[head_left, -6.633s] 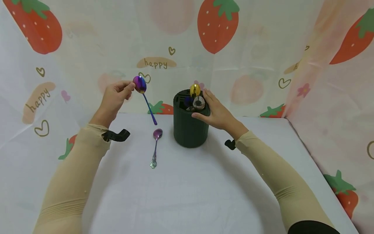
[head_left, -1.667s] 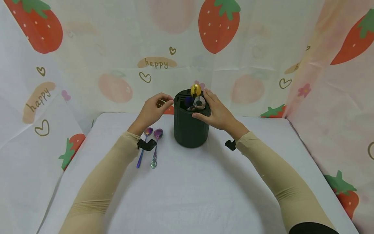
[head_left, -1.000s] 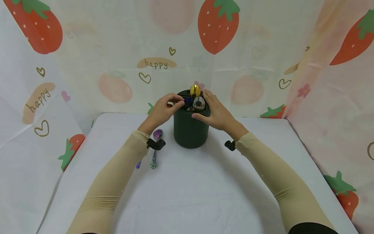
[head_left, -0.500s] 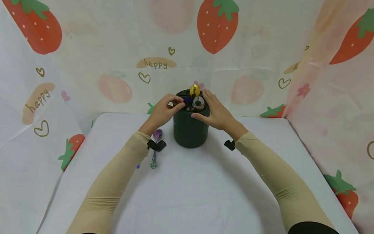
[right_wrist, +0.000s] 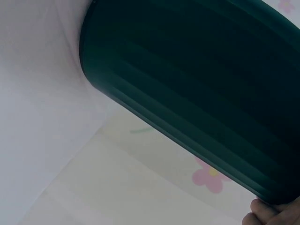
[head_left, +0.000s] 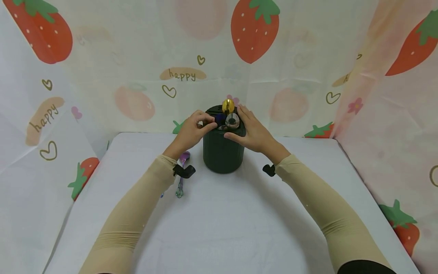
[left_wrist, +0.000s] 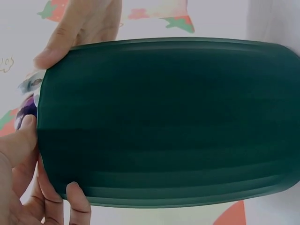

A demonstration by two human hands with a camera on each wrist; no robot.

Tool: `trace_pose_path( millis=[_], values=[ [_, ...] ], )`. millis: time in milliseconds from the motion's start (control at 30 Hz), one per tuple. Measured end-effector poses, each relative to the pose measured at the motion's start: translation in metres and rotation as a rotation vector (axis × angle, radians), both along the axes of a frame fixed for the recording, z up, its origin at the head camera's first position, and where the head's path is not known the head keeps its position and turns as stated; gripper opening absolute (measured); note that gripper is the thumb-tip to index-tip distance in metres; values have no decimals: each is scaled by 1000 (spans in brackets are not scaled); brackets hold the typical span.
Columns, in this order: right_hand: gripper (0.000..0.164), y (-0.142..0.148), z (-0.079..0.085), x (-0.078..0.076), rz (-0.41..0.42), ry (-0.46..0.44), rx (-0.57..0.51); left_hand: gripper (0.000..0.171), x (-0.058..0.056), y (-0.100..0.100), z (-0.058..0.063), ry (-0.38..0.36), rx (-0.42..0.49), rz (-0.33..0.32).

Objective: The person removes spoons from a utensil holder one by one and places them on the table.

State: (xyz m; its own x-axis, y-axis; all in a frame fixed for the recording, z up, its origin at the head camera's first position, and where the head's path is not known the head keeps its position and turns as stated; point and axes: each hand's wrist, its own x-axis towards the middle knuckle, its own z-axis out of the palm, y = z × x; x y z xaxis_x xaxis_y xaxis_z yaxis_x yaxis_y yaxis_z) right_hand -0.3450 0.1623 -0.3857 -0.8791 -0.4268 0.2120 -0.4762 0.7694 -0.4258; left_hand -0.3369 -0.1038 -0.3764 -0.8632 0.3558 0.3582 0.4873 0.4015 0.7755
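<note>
A dark green ribbed utensil holder (head_left: 223,154) stands upright on the table. My right hand (head_left: 254,134) grips its upper right side, thumb in front and fingers behind the rim. At the left rim, my left hand (head_left: 193,130) pinches a dark purple-blue spoon (head_left: 220,119) between thumb and fingers; its bowl also shows as a purple spoon (left_wrist: 26,110) in the left wrist view. A gold spoon (head_left: 228,105) and a silver spoon (head_left: 232,120) stick up beside it, bowls upward. In the right wrist view the holder's wall fills much of the frame.
A purple spoon with an ornate greenish handle (head_left: 179,190) lies on the white table (head_left: 219,228), left of the holder. Beside it only a blue handle tip (head_left: 162,195) shows past my left sleeve. A strawberry-print cloth (head_left: 291,57) hangs behind.
My left hand has laid a rainbow spoon on the table beside the ornate one, then moved right to the holder's rim and onto the purple-blue spoon. My right hand has stayed on the holder.
</note>
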Motion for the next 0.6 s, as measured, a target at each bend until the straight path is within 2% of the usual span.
trace_pose_path(
  millis=[400, 600],
  values=[
    [123, 0, 0, -1, -1, -8, -5, 29, 1, 3, 3, -7, 34, 29],
    [123, 1, 0, 0, 2, -9, -10, 32, 3, 4, 7, -17, 97, 49]
  ],
)
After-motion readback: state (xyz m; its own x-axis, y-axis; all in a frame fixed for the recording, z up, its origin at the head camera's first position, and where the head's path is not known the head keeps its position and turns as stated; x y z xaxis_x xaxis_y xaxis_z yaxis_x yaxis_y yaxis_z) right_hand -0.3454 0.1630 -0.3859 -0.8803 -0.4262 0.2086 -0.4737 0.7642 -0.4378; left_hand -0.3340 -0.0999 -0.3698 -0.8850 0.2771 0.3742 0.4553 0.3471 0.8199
